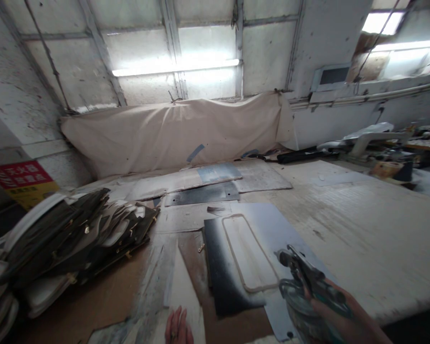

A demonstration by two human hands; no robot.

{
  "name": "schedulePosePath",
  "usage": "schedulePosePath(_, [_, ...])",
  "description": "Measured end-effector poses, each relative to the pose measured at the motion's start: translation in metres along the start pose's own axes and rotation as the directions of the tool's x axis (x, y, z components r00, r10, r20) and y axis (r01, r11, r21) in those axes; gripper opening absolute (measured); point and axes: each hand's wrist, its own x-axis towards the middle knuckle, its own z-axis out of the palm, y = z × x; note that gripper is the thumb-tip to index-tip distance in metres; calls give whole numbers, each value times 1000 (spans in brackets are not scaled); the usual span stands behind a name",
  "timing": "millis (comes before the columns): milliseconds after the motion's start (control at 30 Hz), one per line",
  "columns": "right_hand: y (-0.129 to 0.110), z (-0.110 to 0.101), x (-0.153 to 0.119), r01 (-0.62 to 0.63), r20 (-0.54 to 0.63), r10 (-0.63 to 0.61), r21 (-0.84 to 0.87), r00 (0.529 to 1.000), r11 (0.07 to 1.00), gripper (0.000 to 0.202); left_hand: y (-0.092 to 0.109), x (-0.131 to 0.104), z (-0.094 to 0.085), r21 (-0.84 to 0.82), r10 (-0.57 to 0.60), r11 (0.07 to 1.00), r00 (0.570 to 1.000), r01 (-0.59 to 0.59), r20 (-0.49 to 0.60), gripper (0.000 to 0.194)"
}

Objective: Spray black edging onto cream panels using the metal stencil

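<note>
My right hand (335, 306) is wrapped round a metal spray gun (303, 272) with a cup below it, at the lower right. The gun's nozzle points left over a rounded rectangular frame piece (252, 253). That piece lies on a black panel (220, 282) whose surface is whitened around the frame. A pale bluish sheet (272, 220) is partly under the panel. At the bottom edge my left hand (178, 327) rests with fingers stretched out on a white strip (186, 286), apart from the panel.
Dark fabric pieces with gold zipper pulls (93, 239) are piled at the left. Flat boards (200, 184) lie behind the panel on the worktable (351, 239). A beige cloth (186, 129) hangs along the back. Machine-like equipment (372, 141) stands at the far right.
</note>
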Motion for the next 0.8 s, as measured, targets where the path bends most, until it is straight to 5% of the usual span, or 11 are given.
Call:
schedulePosePath(333, [-22,16,-17,35,83,-32,-28,996,999,24,7,-1,-10,-153,-188,968,978,201,94,34])
schedulePosePath(533, [-41,26,-26,137,120,-132,-34,984,990,18,6,-5,-10,-200,-194,957,977,209,91,37])
schedulePosePath(800, [-52,37,-37,122,238,-113,-25,965,992,16,5,-7,-11,-211,-189,957,979,201,75,37])
